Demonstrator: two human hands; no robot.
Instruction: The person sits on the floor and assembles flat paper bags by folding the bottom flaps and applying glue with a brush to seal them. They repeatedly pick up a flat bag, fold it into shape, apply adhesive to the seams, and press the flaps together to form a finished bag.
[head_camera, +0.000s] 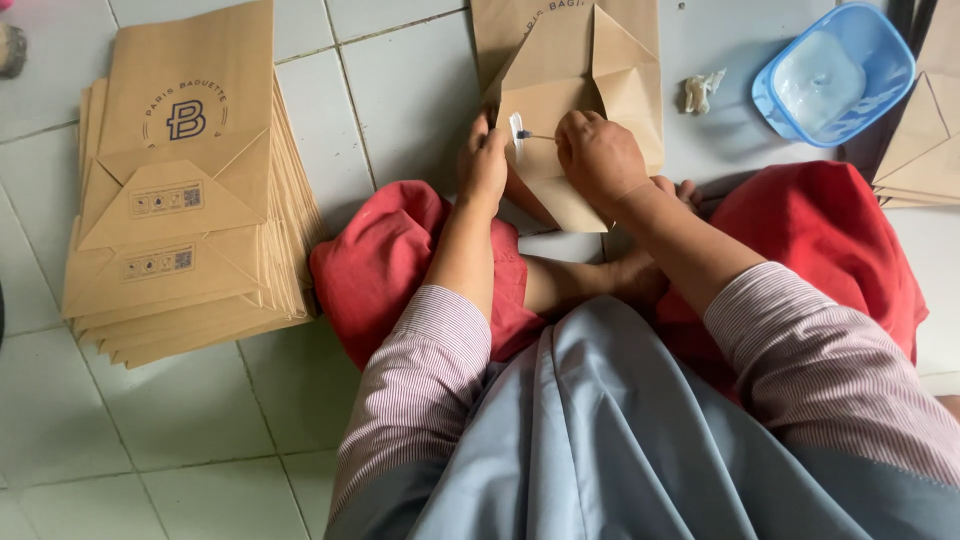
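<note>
Head view: brown paper bag (575, 95) flat on the tiled floor (400, 90), bottom flaps folded open. Left hand (484, 165) pressing the bag's lower edge, fingers clenched on the paper. Right hand (598, 155) pinching a small glue brush (530, 134), white smear already on the flap. Left of the bag, finished stack (180, 200) piled high; right of it, blue glue bowl (835, 75). Flap not yet sealed.

There is one view only, from a camera on the person's head. It looks steeply down and forward, close over the lap and forearms. The pale tiled floor (200, 420) fills the frame, with the far edge of the floor at 12 o'clock.
</note>
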